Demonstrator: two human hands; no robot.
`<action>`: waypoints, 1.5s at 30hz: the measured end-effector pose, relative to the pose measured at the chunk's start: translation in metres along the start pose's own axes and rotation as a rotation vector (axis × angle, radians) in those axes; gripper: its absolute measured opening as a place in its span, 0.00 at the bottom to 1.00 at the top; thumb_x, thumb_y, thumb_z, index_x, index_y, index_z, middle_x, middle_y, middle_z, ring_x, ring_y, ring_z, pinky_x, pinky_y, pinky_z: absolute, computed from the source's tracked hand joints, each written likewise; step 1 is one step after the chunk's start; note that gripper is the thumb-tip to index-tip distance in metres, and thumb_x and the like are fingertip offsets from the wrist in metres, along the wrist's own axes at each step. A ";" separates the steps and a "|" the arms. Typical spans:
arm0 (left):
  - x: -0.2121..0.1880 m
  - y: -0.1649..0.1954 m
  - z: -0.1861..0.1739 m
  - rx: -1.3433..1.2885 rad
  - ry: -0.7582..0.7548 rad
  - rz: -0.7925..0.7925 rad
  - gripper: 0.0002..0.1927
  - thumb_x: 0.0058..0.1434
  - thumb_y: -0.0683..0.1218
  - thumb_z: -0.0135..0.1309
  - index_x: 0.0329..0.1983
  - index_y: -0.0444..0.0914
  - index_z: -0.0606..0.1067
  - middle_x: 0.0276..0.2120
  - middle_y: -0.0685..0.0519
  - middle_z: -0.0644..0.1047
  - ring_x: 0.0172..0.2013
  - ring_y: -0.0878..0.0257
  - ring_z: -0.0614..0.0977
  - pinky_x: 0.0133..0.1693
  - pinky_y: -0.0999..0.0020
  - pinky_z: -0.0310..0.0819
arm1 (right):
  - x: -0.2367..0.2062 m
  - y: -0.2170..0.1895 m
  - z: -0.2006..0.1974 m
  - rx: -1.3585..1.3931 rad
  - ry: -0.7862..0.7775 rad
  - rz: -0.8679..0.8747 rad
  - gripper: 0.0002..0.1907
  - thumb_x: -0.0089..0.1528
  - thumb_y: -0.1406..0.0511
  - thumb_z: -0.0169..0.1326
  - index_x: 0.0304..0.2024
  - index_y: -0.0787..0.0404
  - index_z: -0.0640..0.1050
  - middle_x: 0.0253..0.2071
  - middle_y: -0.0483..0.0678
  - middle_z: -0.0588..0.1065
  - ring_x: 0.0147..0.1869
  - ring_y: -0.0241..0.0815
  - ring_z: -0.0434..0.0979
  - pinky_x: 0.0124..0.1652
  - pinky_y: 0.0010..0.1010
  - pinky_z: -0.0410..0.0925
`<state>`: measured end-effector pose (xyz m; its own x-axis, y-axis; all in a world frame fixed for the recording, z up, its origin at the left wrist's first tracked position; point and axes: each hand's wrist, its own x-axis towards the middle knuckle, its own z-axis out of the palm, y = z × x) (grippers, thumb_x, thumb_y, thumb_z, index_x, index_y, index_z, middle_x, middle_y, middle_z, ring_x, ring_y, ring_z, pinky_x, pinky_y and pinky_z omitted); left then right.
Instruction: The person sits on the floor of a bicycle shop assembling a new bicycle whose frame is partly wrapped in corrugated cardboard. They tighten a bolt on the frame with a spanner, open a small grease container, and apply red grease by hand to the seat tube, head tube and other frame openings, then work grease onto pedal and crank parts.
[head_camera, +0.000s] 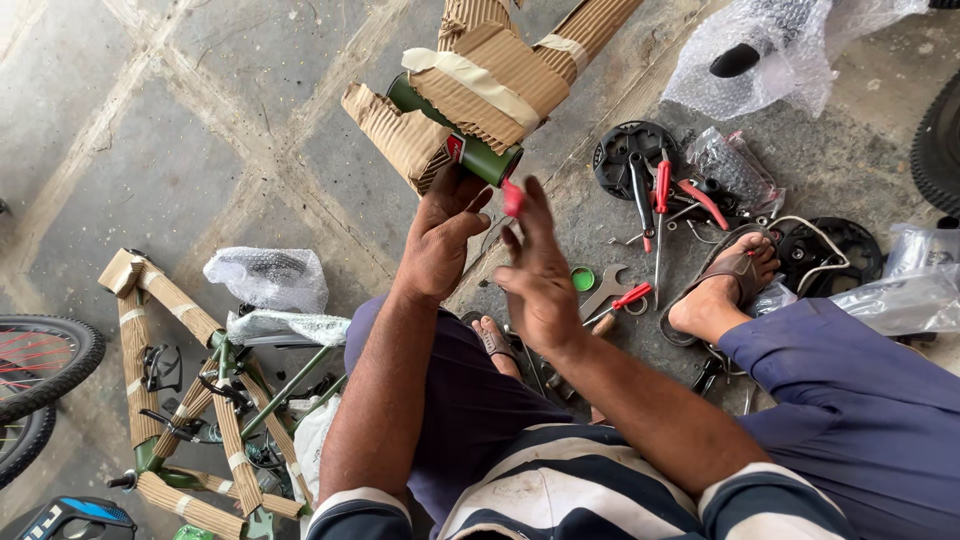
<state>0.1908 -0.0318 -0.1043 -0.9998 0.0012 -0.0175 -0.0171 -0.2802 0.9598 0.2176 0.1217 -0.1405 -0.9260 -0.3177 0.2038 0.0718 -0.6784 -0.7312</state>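
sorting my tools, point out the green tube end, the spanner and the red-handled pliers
green tube end (493, 160), head view, on its open rim
spanner (606, 287), head view, on its jaw end
red-handled pliers (661, 190), head view, on one red handle
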 end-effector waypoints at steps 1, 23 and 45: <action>0.000 0.000 0.000 0.014 0.012 -0.014 0.40 0.52 0.35 0.47 0.73 0.33 0.61 0.68 0.45 0.70 0.71 0.54 0.67 0.70 0.56 0.56 | -0.001 -0.001 0.001 0.069 0.033 -0.030 0.49 0.57 0.73 0.52 0.80 0.56 0.52 0.84 0.51 0.43 0.85 0.46 0.42 0.80 0.43 0.42; -0.001 -0.003 -0.001 -0.016 0.000 0.024 0.41 0.53 0.35 0.47 0.75 0.36 0.60 0.67 0.48 0.71 0.71 0.55 0.68 0.69 0.56 0.56 | 0.012 -0.048 0.030 0.355 -0.042 0.013 0.51 0.60 0.62 0.54 0.81 0.46 0.46 0.85 0.55 0.45 0.90 0.47 0.34 0.82 0.45 0.24; -0.001 -0.002 0.001 0.013 0.007 0.039 0.43 0.53 0.36 0.48 0.76 0.35 0.57 0.68 0.47 0.68 0.69 0.55 0.68 0.70 0.57 0.57 | 0.019 -0.038 -0.023 -0.731 -0.093 -0.232 0.52 0.64 0.72 0.50 0.80 0.61 0.32 0.81 0.61 0.57 0.84 0.51 0.51 0.83 0.45 0.40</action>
<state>0.1918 -0.0304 -0.1064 -0.9997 -0.0165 0.0185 0.0223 -0.2671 0.9634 0.1891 0.1568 -0.1235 -0.8502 -0.2970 0.4346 -0.4131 -0.1353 -0.9006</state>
